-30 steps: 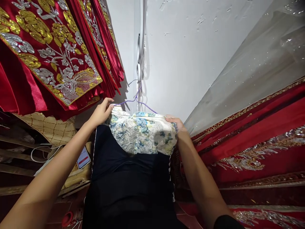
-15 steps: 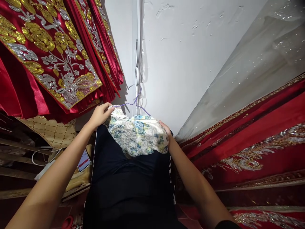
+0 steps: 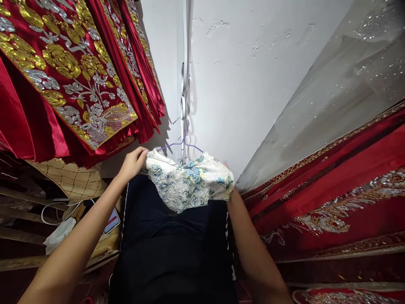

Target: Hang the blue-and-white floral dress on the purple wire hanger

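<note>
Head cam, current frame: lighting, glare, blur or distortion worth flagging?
Head view: white wall brightly lit, with a shadow beside the red garment; head view: glints on its gold sequins; head view: dark cloth loses detail toward the bottom; head view: floral top fairly sharp; head view: sides look stretched, wide-angle style.

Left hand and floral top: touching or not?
Touching. The head view shows the left hand pinching the floral top at its shoulder edge, with no gap between.
</note>
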Action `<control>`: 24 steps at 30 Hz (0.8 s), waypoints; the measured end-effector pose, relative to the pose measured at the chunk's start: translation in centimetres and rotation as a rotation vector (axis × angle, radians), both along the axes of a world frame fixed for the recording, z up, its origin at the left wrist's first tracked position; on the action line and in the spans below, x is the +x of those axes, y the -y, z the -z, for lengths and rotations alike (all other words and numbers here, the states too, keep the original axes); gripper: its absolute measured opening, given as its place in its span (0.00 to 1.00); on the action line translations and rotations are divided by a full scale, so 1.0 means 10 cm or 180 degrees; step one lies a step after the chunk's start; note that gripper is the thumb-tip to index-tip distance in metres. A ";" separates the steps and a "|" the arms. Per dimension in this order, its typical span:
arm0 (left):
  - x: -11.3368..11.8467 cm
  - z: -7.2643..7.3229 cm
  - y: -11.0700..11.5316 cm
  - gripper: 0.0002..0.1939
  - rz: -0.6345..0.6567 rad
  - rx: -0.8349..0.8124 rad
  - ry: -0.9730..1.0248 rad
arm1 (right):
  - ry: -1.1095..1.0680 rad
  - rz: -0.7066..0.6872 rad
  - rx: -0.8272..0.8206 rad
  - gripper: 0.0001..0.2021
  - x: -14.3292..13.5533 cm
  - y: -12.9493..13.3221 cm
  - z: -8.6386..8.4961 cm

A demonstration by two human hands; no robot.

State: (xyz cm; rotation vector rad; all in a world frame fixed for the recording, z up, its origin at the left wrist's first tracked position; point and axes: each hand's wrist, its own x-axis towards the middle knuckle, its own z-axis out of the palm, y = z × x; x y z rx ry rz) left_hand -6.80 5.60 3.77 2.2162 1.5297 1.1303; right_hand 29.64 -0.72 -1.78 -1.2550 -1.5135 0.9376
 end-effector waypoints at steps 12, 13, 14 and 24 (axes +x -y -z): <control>0.25 -0.77 -0.34 0.15 0.0315 0.0863 0.1652 | -0.2352 0.1452 0.0644 0.17 0.27 0.12 -0.87; 0.25 -0.88 -0.38 0.16 0.0328 0.0898 0.1665 | -0.2383 0.1397 0.0702 0.17 0.26 0.08 -0.94; 0.23 -0.96 -0.41 0.16 0.0309 0.0937 0.1655 | -0.2398 0.1288 0.0735 0.17 0.24 0.04 -0.99; 0.08 -0.76 -0.23 0.13 -0.0135 0.1328 0.0554 | -0.2612 0.0893 0.0529 0.16 -0.09 0.05 -1.02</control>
